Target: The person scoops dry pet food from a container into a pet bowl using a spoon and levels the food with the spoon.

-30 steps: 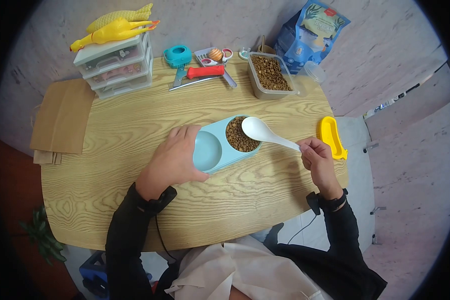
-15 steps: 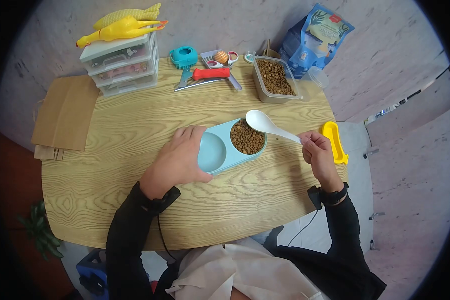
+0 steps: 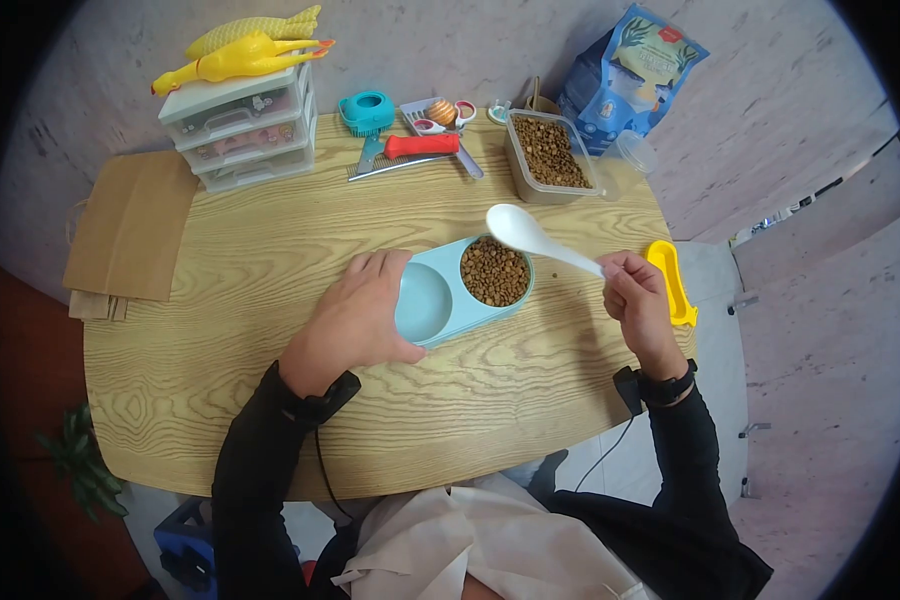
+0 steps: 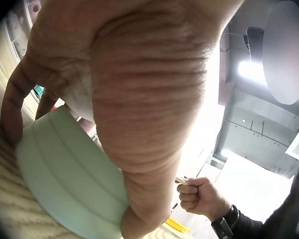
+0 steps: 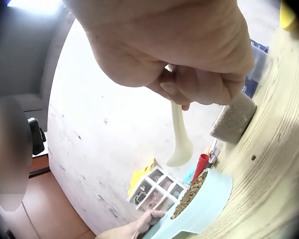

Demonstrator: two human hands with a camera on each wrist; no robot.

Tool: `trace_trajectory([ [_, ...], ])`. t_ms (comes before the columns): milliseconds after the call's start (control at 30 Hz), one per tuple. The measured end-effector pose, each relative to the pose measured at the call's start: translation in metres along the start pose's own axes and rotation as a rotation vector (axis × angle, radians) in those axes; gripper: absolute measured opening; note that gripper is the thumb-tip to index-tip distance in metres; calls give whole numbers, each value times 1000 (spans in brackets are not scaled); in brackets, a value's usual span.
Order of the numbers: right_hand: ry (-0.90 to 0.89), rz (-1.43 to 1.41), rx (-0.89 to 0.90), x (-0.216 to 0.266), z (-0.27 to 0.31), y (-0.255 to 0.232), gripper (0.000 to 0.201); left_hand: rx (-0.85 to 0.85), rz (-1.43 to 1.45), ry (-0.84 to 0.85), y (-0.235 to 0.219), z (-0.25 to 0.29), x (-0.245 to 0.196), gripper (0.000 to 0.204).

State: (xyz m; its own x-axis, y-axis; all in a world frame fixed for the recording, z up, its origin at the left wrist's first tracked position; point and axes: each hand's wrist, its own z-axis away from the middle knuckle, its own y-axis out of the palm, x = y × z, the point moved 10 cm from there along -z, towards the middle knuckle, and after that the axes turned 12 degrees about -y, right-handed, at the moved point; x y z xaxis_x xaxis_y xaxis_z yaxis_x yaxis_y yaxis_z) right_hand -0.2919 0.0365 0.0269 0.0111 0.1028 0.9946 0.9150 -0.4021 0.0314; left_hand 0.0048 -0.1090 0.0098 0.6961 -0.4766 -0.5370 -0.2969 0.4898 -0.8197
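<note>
A light blue double pet bowl sits mid-table; its right well holds brown kibble, its left well is bare. My left hand grips the bowl's left end, fingers curled over the rim. My right hand pinches the handle of a white spoon, whose scoop hovers just above the far right of the kibble well. In the right wrist view the spoon hangs from my fingers above the bowl.
A clear tub of kibble and a blue food bag stand at the back right. Combs, scissors and a teal brush lie at the back. Drawers with a rubber chicken stand back left. Yellow scoop lies right.
The spoon's scoop has lifted off the kibble well and moved back and up toward the tub. My left hand has stayed on the bowl.
</note>
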Motion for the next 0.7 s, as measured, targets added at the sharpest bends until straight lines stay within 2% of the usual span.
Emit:
trace_trajectory([
  [133, 47, 153, 54, -6, -1, 16, 15, -24, 0, 11, 0, 1, 1, 99],
  [367, 47, 96, 51, -2, -2, 21, 15, 29, 10, -20, -1, 1, -2, 104],
  [633, 31, 180, 86, -1, 6, 29, 16, 16, 17, -8, 0, 0, 0, 102],
  [700, 21, 132, 50, 3, 8, 18, 15, 18, 18, -9, 0, 0, 0, 103],
])
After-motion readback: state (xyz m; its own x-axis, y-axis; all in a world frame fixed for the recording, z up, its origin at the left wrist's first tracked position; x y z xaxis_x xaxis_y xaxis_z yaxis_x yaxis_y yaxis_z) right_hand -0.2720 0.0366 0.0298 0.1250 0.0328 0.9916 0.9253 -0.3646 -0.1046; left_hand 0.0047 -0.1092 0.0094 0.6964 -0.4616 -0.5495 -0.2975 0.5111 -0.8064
